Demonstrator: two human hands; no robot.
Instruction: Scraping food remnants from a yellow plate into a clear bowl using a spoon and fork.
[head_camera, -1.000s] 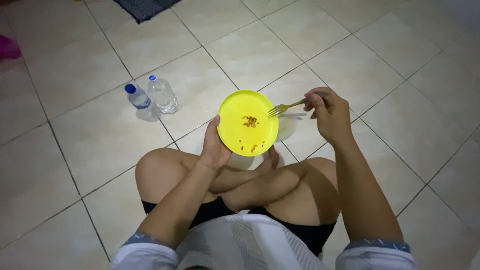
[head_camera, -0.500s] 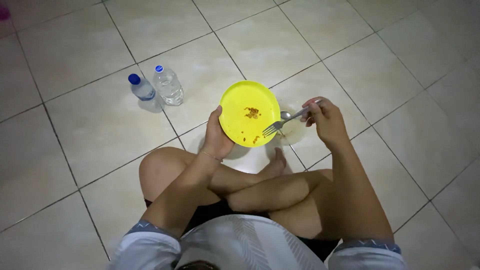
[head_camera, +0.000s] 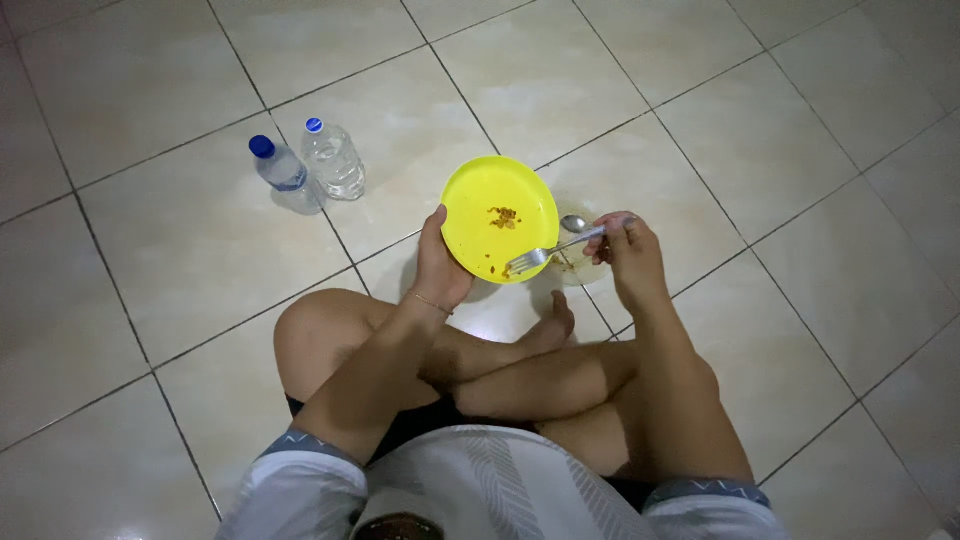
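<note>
Left hand (head_camera: 438, 268): clamped on the near-left rim of the round yellow plastic plate (head_camera: 480, 205), thumb lying on the upper face, fingers hidden beneath.
Plate position: held up off the floor, tilted toward the camera, above the crossed shins; a few brown food scraps (head_camera: 503, 216) near the middle and the lower rim.
Right hand (head_camera: 625, 258): fingers closed together around the handle end of the slim metal fork (head_camera: 548, 252).
Fork: tines resting on the plate's lower right rim, handle running up and right into the fingers.
Plate edges: far rim and left rim free, open floor beyond both; right rim crowded by fork and right hand.
Beneath the fork: shallow pale dish (head_camera: 585, 262) on the floor with a metal spoon (head_camera: 574, 224) lying in it, just beside the plate's right edge.
Bottles: two clear plastic water bottles with blue caps (head_camera: 305, 165), upright, touching or nearly so, well apart from the plate on the left.
Open room: wide bare tile to the left, far side and right; near side closed off by crossed bare legs.
Surface: glossy beige square floor tiles (head_camera: 150, 90) with dark grout lines, dim lighting.
</note>
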